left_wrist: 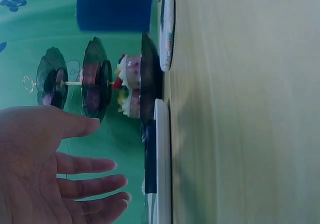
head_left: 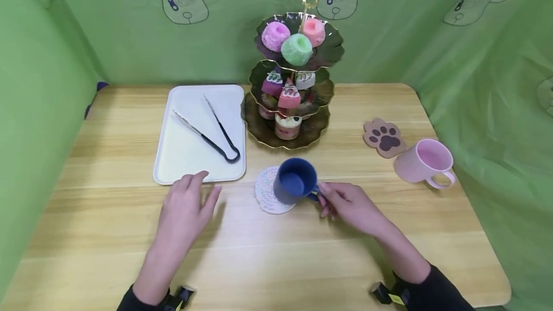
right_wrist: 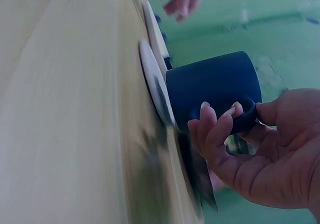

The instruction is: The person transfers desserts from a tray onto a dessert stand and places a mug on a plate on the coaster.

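My right hand point(head_left: 347, 205) grips the handle of a dark blue mug point(head_left: 295, 182), fingers curled through and around it in the right wrist view. The mug leans slightly over the right part of a round, speckled white coaster point(head_left: 267, 190). Whether its base touches the coaster or hovers just above, I cannot tell. My left hand point(head_left: 183, 208) holds nothing; its fingers are relaxed and spread near the front edge of a white tray point(head_left: 186, 133). In the left wrist view the palm and loose fingers point(left_wrist: 95, 189) show beside the tray.
Black-handled tongs point(head_left: 216, 145) lie spread on the tray. Behind the mug stands a three-tier dessert stand point(head_left: 319, 131) bearing several small cakes. At the right are a brown paw-print coaster point(head_left: 375, 126) and a pink mug point(head_left: 408, 164) near the table's edge. Green curtains enclose the table.
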Motion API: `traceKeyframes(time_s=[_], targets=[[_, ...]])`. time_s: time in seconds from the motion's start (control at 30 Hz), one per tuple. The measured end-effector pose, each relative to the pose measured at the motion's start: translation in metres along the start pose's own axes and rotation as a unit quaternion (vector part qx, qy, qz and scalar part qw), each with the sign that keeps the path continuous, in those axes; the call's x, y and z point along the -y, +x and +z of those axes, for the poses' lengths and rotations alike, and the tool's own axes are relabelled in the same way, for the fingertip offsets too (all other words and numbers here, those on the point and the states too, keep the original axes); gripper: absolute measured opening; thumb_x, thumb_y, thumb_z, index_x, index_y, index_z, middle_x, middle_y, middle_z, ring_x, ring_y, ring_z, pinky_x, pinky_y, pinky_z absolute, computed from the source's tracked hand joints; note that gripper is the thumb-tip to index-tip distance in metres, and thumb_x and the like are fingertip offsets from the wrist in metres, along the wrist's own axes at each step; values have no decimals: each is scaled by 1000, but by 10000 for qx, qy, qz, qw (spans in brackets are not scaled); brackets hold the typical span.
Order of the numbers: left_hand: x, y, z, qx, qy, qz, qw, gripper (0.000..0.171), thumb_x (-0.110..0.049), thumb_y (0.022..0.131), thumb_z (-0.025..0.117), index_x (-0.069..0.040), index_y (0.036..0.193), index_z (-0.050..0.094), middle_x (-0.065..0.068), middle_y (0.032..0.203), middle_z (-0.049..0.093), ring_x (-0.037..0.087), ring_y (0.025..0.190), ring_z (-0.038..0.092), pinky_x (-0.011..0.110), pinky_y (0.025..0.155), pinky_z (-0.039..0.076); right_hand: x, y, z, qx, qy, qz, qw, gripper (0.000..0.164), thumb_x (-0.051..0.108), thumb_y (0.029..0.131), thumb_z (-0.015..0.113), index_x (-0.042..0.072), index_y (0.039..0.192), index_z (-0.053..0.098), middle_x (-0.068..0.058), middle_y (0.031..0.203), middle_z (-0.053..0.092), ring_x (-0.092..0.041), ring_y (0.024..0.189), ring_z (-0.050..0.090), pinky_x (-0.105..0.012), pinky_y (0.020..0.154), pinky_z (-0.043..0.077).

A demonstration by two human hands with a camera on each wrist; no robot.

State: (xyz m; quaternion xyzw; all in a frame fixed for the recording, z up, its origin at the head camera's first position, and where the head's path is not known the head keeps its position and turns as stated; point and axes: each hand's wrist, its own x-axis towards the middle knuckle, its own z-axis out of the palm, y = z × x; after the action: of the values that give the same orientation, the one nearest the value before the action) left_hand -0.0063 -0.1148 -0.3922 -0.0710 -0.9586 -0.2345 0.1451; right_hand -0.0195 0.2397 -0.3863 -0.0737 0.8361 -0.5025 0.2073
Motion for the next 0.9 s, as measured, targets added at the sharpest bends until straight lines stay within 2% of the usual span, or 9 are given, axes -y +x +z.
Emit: traceKeyframes(time_s=[0.23, 0.3, 0.43, 0.5, 0.57, 0.63, 0.73, 0.83, 0.9], targets=[[-1, 1, 3, -83, -37, 42, 9999, 47, -38, 87, 61, -1, 115, 59, 18, 105, 60, 36, 93, 55, 49, 79, 44, 10, 17, 16, 245, -301, -24, 9992, 50, 50, 95, 41, 6, 81, 59, -8, 70, 64, -28, 62, 62, -35, 53, 50], [0, 1, 2, -114, -78, 81, 9999, 42, -32, 87, 62, -2, 115, 59, 17, 105, 61, 34, 93, 56, 48, 79, 45, 10, 19, 17, 309, -335, 12, 9990, 50, 51, 94, 41, 7, 81, 60, -8, 69, 65, -27, 61, 62, -35, 53, 50], [0, 3, -3, -227, -118, 225, 9994, 31, -10, 79, 61, -6, 110, 61, 10, 103, 64, 28, 92, 58, 44, 75, 47, 13, 23, 14, 505, -381, 28, 9980, 50, 52, 95, 39, 9, 85, 63, -8, 72, 66, -27, 62, 63, -37, 54, 50], [-1, 5, -5, -309, -136, 339, 9989, 32, 1, 73, 56, -9, 102, 63, 5, 96, 66, 23, 86, 59, 40, 68, 49, 13, 25, 7, 460, -609, 130, 9970, 51, 55, 95, 35, 13, 96, 65, -7, 74, 66, -26, 63, 62, -37, 56, 50], [-2, 8, -6, -423, -138, 474, 9979, 34, 9, 68, 51, -11, 92, 64, 1, 85, 66, 19, 76, 60, 37, 60, 48, 13, 30, -5, 259, -1027, 248, 9941, 57, 58, 94, 29, 15, 113, 61, -8, 78, 66, -26, 64, 62, -37, 58, 50], [-4, 11, -6, -518, -156, 599, 9967, 35, 14, 64, 47, -12, 83, 62, -2, 74, 63, 14, 65, 59, 33, 53, 47, 10, 40, -23, -137, -1749, 345, 9839, 65, 62, 93, 24, 14, 127, 51, -9, 84, 65, -26, 69, 61, -38, 63, 50], [-6, 13, -6, -537, -104, 736, 9958, 37, 17, 59, 44, -13, 74, 59, -4, 64, 60, 10, 55, 56, 29, 47, 44, -1, 59, -55, -767, -2780, 527, 9561, 73, 62, 93, 19, 8, 139, 34, -20, 109, 57, -35, 93, 57, -50, 77, 47], [-7, 14, -4, -352, 55, 790, 9962, 36, 14, 55, 41, -15, 71, 57, -6, 59, 56, 7, 47, 49, 27, 42, 39, -14, 78, -88, -1221, -3512, 951, 9234, 64, 48, 97, 23, 2, 142, 25, -33, 129, 38, -50, 114, 39, -63, 89, 34], [-8, 15, -3, -159, 198, 765, 9967, 36, 10, 53, 40, -18, 69, 55, -9, 52, 50, 6, 42, 42, 27, 40, 34, -22, 88, -108, -1366, -3695, 1334, 9094, 58, 38, 98, 25, -1, 141, 23, -39, 133, 27, -56, 118, 29, -67, 92, 26]])
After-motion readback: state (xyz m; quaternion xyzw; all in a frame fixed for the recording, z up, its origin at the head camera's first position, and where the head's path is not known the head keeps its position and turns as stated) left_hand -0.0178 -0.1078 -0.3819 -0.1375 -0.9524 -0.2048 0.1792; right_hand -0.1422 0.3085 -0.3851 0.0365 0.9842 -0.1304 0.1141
